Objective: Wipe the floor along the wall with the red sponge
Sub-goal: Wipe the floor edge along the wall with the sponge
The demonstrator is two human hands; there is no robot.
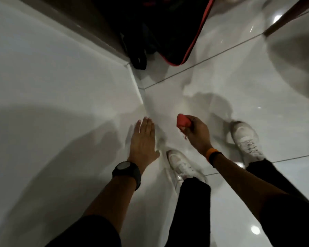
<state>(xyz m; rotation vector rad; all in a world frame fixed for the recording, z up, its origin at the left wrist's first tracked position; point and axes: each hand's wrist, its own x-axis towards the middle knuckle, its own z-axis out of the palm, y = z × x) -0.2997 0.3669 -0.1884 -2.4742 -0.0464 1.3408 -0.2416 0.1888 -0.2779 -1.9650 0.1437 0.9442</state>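
While right hand grips red sponge, floor lies open.

Wall is taking up the left side, meeting the floor along a seam running up the middle. Left hand is lying flat against the wall near that seam, fingers pointing ahead. Right hand is hanging to its right, above the floor, gripping the sponge. Two shoes are standing on the floor, one just behind the left hand, the other further right. A bag is sitting on the floor ahead, against the wall's far end. A furniture leg is standing far right ahead.
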